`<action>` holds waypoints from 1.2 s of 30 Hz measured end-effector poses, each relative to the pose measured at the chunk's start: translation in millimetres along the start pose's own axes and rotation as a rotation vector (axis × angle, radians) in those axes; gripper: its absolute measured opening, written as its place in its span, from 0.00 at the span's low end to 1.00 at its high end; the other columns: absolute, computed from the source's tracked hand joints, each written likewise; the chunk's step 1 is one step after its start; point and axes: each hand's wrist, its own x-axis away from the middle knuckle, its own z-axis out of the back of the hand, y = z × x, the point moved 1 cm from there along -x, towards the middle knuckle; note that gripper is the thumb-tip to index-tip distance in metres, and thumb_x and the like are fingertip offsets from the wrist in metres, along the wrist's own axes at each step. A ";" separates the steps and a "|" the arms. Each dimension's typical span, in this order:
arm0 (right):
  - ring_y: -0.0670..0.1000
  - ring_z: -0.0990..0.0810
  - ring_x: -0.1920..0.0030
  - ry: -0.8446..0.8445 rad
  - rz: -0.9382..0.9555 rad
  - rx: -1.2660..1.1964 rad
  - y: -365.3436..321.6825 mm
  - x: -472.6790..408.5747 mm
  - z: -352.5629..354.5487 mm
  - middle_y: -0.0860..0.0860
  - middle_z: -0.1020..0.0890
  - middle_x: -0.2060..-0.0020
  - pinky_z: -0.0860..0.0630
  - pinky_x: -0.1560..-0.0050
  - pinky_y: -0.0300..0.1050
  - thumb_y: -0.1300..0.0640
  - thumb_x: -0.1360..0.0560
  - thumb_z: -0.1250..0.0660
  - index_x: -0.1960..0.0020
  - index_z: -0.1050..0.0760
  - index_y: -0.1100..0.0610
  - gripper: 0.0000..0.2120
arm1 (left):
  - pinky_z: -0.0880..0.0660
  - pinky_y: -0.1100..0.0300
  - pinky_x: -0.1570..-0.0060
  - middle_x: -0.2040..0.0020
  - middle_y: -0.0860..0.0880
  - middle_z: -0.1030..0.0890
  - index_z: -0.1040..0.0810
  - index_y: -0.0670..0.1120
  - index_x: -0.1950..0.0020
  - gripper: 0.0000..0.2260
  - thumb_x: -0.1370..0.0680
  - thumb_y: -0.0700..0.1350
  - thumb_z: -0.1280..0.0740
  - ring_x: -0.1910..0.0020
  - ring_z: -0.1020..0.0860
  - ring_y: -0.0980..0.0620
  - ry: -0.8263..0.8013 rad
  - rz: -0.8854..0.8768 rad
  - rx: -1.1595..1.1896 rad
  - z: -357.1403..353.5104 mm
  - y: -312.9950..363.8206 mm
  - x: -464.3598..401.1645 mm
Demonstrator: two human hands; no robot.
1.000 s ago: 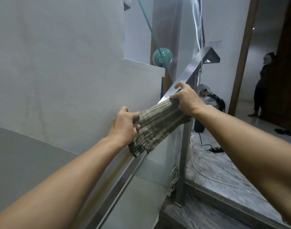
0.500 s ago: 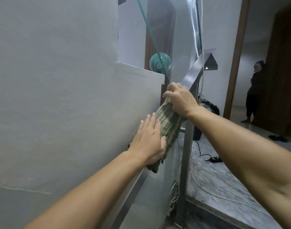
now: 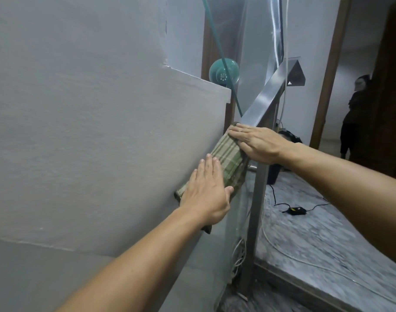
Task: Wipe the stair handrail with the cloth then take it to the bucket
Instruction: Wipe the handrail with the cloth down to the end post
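We press both flat hands, left hand (image 3: 206, 194) and right hand (image 3: 257, 144), fingers extended, on cloth (image 3: 228, 161) mid-handrail (image 3: 266, 91); upper rail unwiped, bucket unseen.

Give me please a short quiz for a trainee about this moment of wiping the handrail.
1. True or false: both hands lie flat on the cloth.
2. Which hand is higher along the handrail: A) left hand B) right hand?
3. Is a bucket in view?

Key: 1. True. 2. B. 3. No, none shows.
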 end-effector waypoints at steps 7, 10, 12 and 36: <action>0.49 0.44 0.25 0.004 0.056 -0.048 -34.7 17.6 -9.6 0.54 0.36 0.26 0.53 0.24 0.44 0.49 0.24 0.55 0.26 0.39 0.57 0.28 | 0.57 0.52 0.24 0.22 0.44 0.63 0.62 0.42 0.24 0.31 0.19 0.54 0.49 0.23 0.61 0.48 0.008 0.026 -0.026 -3.8 -15.4 46.2; 0.49 0.45 0.25 0.024 0.079 -0.074 -59.9 31.3 -9.1 0.53 0.37 0.25 0.60 0.28 0.36 0.52 0.20 0.52 0.26 0.40 0.57 0.24 | 0.57 0.52 0.24 0.22 0.44 0.63 0.63 0.42 0.24 0.31 0.19 0.54 0.50 0.23 0.62 0.49 0.005 0.046 -0.054 -6.4 -21.7 71.4; 0.49 0.45 0.25 0.056 0.104 -0.082 -76.6 40.3 -9.5 0.54 0.38 0.25 0.67 0.33 0.29 0.55 0.19 0.50 0.26 0.40 0.59 0.22 | 0.57 0.53 0.24 0.22 0.45 0.63 0.63 0.42 0.24 0.31 0.19 0.54 0.50 0.23 0.62 0.50 0.005 0.066 -0.066 -7.9 -26.4 88.3; 0.52 0.53 0.23 -0.223 0.648 0.037 -270.3 113.3 -34.8 0.54 0.45 0.23 0.57 0.24 0.53 0.33 0.26 0.65 0.24 0.51 0.56 0.39 | 0.60 0.47 0.24 0.21 0.44 0.59 0.60 0.42 0.23 0.33 0.20 0.58 0.50 0.23 0.60 0.48 0.026 0.620 0.024 -24.2 -60.7 304.8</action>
